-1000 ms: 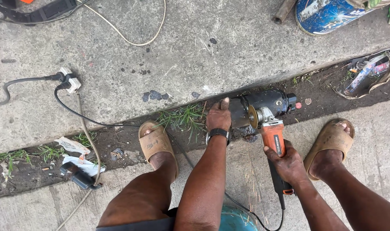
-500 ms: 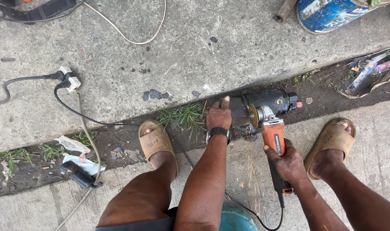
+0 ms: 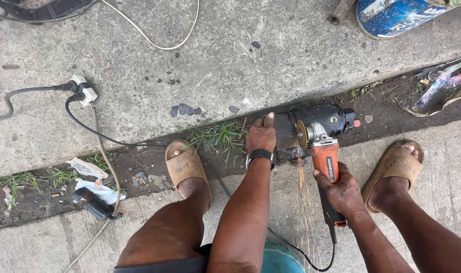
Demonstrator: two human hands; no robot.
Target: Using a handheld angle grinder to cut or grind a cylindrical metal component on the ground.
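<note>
My right hand (image 3: 343,191) grips the orange body of an angle grinder (image 3: 325,157), whose disc (image 3: 302,134) touches a dark metal cylindrical part (image 3: 316,119) lying on the ground between my feet. Sparks (image 3: 304,197) fall from the contact point toward me. My left hand (image 3: 261,134), with a black watch on the wrist, presses on the near end of the same metal part and steadies it. The grinder's black cord (image 3: 311,260) runs back under my right arm.
My feet wear tan sandals (image 3: 186,166) (image 3: 394,164) on either side. A dirt strip with grass (image 3: 218,135) runs between concrete slabs. A white plug adapter with black cables (image 3: 84,92) lies at left, litter (image 3: 89,174) below it, a blue container (image 3: 397,15) at top right.
Sparks now stream from the grinder disc where none showed before. My left hand shifted slightly on the metal part; the grinder stays at about the same spot.
</note>
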